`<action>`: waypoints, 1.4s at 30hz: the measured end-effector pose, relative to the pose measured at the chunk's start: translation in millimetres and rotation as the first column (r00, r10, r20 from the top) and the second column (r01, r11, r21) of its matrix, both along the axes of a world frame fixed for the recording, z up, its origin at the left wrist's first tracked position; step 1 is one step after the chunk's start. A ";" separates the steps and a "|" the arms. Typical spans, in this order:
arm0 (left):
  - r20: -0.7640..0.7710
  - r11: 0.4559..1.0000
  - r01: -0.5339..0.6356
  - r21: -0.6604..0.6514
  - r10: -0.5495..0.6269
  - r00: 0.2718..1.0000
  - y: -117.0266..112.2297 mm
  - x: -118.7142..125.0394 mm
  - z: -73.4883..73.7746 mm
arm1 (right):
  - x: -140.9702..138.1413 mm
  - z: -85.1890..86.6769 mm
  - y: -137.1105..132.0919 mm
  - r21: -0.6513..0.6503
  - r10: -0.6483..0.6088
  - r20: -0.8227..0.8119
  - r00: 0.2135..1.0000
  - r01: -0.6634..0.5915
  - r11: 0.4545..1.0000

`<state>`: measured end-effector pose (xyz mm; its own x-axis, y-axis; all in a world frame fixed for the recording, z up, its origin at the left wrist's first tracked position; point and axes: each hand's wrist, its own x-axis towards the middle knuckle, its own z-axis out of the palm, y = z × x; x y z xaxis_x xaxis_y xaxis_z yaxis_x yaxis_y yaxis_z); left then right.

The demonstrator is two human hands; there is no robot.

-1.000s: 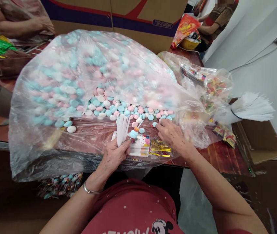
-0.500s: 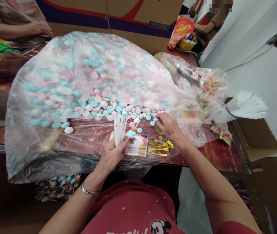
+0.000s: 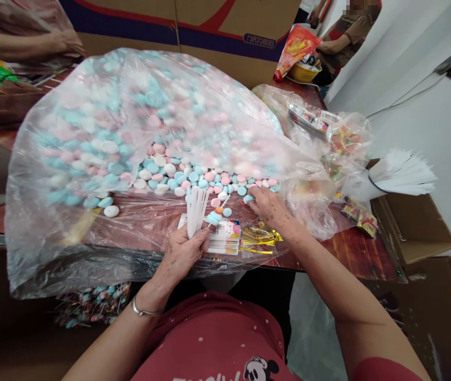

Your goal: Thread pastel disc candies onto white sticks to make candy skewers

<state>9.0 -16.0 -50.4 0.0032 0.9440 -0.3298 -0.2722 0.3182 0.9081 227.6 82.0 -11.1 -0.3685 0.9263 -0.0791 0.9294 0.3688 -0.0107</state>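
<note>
The left hand (image 3: 186,246) is wrapped in a grip over the table's (image 3: 368,259) near edge, thumb toward the right, wrist angled inward. The right hand (image 3: 271,205) sits farther from that edge, back upward, fingers curled down.

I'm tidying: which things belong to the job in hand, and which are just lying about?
Likely in use: white sticks in the left hand, pastel pieces by the right hand, gold ties, printed cards.

Likely lying about: large carton, open box.

White sticks (image 3: 197,207) bunched; blue-orange skewer (image 3: 214,217) tilted just beside; blue disc (image 3: 248,199) farther right.
</note>
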 end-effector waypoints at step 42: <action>-0.236 0.981 0.182 0.073 -0.160 0.958 2.4 -2.9 -7.8 | 2.1 -2.9 2.4 -0.453 -0.449 -0.878 0.163 0.018 0.891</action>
